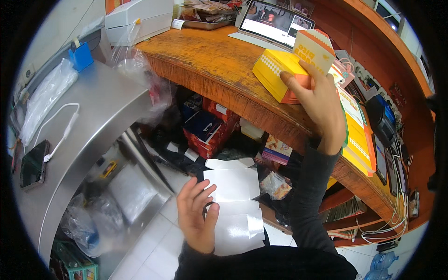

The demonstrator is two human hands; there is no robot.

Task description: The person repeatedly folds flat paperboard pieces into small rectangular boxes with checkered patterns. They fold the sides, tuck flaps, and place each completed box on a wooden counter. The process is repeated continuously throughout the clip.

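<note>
My right hand (pixel 324 102) reaches over the wooden counter, its thumb and fingers on a yellow cardboard food box (pixel 275 74) whose lid (pixel 315 49) stands up. Some of its fingertips are hidden behind the lid. Low in front of me lies an unfolded carton (pixel 231 184), its plain white side up, with creases and side flaps. Beside the carton's left edge, my left hand (pixel 196 214) is held with fingers apart and nothing in it. More flat yellow cartons (pixel 357 133) lie on the counter to the right of my right forearm.
A tablet (pixel 275 23) leans at the back of the wooden counter (pixel 200 51), right of a white printer (pixel 140 21). On the steel table (pixel 102 100) at left lie a phone (pixel 35 163) and its white cable. Red boxes (pixel 210 130) sit under the counter; cables (pixel 399 186) hang at right.
</note>
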